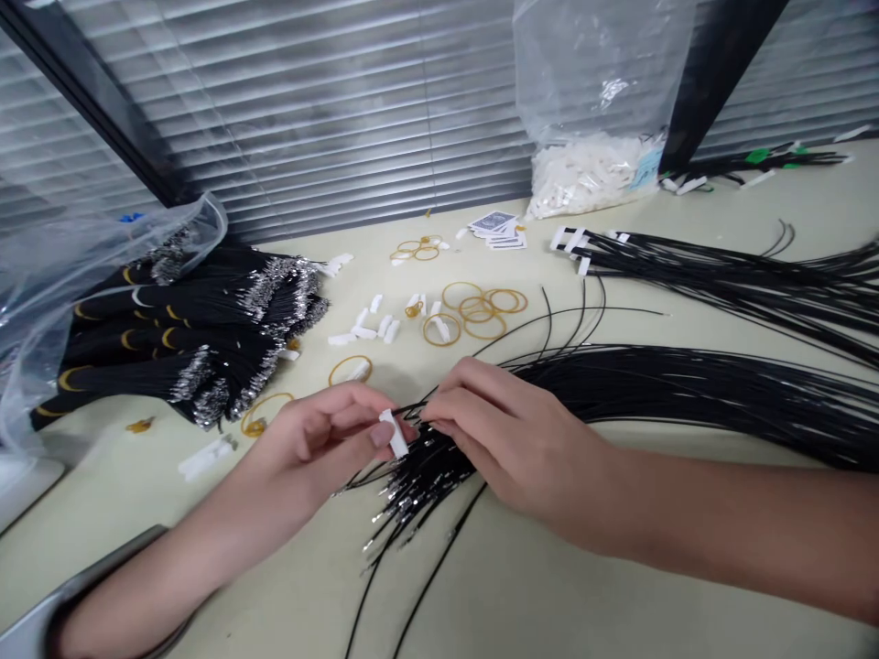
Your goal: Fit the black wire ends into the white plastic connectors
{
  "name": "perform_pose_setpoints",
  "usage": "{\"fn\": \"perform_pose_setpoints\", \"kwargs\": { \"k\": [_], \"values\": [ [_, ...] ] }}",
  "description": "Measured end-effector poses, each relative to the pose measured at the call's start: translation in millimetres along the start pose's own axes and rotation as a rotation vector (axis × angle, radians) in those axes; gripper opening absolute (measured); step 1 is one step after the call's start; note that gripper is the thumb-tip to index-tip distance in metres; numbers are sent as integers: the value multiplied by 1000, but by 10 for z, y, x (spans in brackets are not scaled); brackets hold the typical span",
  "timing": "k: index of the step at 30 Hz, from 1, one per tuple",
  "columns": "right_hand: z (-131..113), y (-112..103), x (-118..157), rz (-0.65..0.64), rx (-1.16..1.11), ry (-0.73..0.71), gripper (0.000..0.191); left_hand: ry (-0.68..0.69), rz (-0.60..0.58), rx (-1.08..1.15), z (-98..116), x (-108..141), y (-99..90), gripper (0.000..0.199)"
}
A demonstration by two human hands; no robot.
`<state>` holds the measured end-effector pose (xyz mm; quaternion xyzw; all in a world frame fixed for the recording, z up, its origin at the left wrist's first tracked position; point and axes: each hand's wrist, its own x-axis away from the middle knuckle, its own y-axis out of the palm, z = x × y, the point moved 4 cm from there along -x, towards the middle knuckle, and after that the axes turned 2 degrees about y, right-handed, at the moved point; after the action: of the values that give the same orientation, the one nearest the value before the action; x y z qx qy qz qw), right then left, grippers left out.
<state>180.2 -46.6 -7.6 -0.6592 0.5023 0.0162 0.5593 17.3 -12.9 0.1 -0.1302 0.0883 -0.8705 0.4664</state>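
A connector (394,434) was pinched by the left hand (322,444), thumb against fingers, above the table (563,595). At its three o'clock, the right hand (518,439) was held with fingertips pressed together over the wires (659,389); whether one was gripped could not be told. Rubber bands (484,337) were scattered toward one o'clock, tied bundles (199,307) laid at ten.

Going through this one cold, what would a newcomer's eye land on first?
Probably the thick sweep of loose black wires stretching from the hands to the right edge. Near the centre, the left hand holds a small white connector, with the right hand close by. At the back, before the blinds, a clear plastic bag holds many white pieces.
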Motion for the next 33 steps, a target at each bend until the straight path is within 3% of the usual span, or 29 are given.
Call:
{"fn": "perform_pose_setpoints", "kwargs": {
  "k": [12, 23, 33],
  "values": [
    [-49, -18, 15, 12, -15, 0, 14, 57, -38, -33, 10, 36, 35, 8],
    [-46, -42, -2, 87, -213, 6, 25, 73, -49, -59, 27, 14, 50, 9],
    [-44, -55, 9, 102, -176, 23, 31, 85, -72, -99, -4, 42, 30, 9]
  ]
}}
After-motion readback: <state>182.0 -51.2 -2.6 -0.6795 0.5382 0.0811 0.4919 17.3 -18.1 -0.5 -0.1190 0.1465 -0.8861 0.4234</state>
